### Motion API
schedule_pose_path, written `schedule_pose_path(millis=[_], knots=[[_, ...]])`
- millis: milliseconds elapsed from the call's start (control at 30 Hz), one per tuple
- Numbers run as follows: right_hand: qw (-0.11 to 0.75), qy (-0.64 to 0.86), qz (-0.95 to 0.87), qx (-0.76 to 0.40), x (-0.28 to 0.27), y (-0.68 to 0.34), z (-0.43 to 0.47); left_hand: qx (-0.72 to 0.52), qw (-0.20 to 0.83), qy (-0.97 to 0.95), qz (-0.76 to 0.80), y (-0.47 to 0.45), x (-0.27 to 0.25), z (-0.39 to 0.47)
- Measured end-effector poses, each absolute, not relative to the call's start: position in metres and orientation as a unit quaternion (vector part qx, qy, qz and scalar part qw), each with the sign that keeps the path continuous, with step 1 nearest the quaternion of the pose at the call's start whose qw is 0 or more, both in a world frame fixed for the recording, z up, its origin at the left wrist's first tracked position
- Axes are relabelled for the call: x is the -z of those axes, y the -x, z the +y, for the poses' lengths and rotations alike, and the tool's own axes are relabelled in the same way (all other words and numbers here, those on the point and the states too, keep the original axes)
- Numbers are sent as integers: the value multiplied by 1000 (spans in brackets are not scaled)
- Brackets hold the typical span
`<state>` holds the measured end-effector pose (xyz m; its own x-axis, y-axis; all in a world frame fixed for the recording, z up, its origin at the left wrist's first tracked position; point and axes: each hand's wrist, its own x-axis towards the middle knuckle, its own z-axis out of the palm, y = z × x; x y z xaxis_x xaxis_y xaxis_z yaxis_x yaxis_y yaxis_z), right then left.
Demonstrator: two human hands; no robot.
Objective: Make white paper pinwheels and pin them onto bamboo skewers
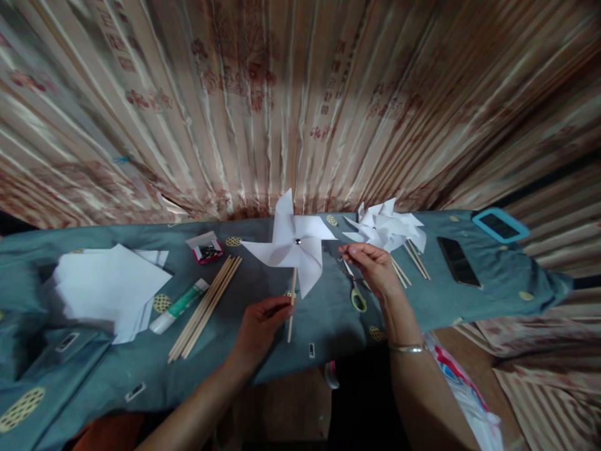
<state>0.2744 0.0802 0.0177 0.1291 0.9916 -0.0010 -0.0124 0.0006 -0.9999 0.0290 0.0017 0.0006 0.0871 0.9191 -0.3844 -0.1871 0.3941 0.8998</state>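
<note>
A white paper pinwheel (307, 254) with a shiny pin at its centre stands upright above the table. My left hand (263, 326) is closed around its thin wooden stick (293, 282), below the blades. Just off the tip of the right-hand blade, my right hand (373, 266) has its thumb and fingertips drawn together. Whether they touch the blade or pinch something small, I cannot tell. Under that hand lie scissors (357, 299) with green-yellow handles, partly hidden. More finished white pinwheels (389, 227) lie overlapping behind it, their sticks pointing toward me.
Left on the blue-green cloth (328, 341) are stacked white paper sheets (110, 285), a glue stick (181, 305), several wooden sticks (206, 307) and an opened small box (205, 248) with dark contents. A phone (457, 260) and a blue-framed tablet (500, 224) lie right. A curtain (282, 113) hangs behind.
</note>
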Motion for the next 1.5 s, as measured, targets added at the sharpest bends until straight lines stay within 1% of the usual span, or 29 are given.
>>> schedule_pose_path(millis=[67,133,267,433,600,733,933,1067,1333,1500], knots=[[595,520,-450,-417,-17,-276,86,-417,644,-367,525,-29,1,0],[609,516,-452,-399,-15,-271,91,-405,643,-383,524,-30,4,-2],[590,513,-467,-412,-14,-258,97,-390,649,-389,525,-32,6,-4],[563,526,-481,-419,-12,-257,98,-399,641,-385,531,-29,4,-2],[560,536,-471,-421,-10,-253,95,-420,641,-366,529,-27,4,1],[562,532,-453,-443,-11,-246,92,-437,639,-353,525,-26,7,2],[539,524,-443,-488,-13,-240,86,-450,633,-344,529,-24,9,4],[521,513,-469,-496,-14,-237,81,-454,634,-336,529,-24,8,5],[534,509,-449,-504,-17,-235,79,-456,631,-332,532,-22,2,7],[502,504,-467,-526,-17,-233,75,-453,619,-349,538,-20,-3,9]])
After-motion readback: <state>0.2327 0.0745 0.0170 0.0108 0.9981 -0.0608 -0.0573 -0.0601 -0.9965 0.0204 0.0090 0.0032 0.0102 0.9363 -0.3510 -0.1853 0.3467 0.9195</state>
